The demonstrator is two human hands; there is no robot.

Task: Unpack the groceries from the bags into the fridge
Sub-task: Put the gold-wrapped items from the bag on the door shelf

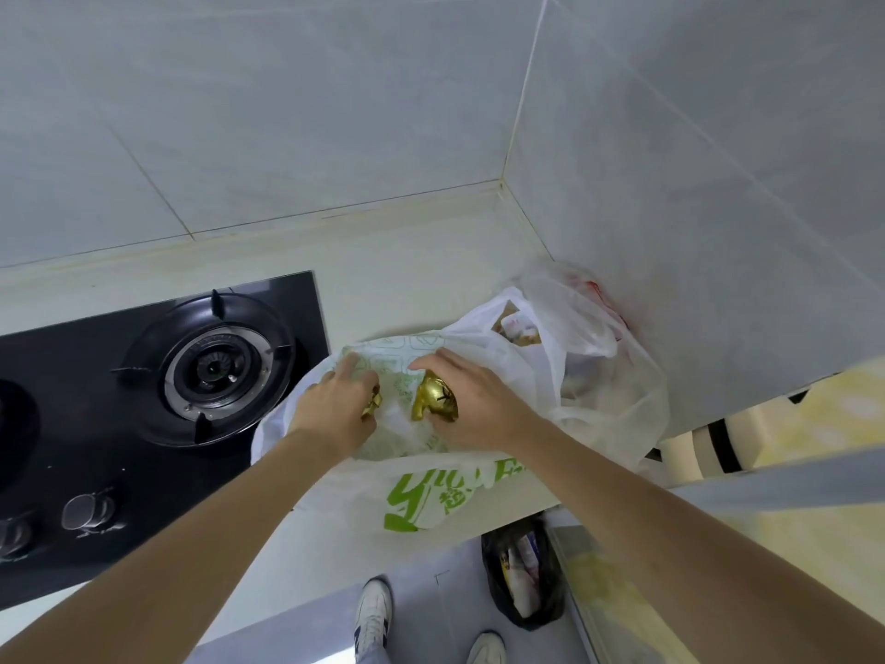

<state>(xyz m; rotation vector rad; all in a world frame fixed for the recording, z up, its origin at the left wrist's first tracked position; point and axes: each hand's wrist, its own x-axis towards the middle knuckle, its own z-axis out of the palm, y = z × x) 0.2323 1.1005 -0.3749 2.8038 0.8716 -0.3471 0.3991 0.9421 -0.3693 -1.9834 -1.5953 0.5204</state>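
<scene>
Head view, kitchen corner. I see a white plastic bag (pixel 431 491) lying on the pale counter (pixel 412 280), just right of the black gas stove (pixel 158 404); its mouth opens toward me and it carries large green printing, partly folded, of which I can read only "Yu" and fragments of Chinese characters. Both of my hands are inside the bag's mouth. My left hand (pixel 335 404) pinches a small gold-foil piece (pixel 371 405) under curled fingers. My right hand (pixel 474 400) curls round a larger gold-foil packet (pixel 433 395), whose long axis runs roughly upright in the frame. A second, clear bag (pixel 574 328) with red print, unreadable, sits behind against the tiled wall (pixel 670 184). On the floor below, a black bag (pixel 522 572) holds packaged goods beside my white shoes (pixel 373 615).
</scene>
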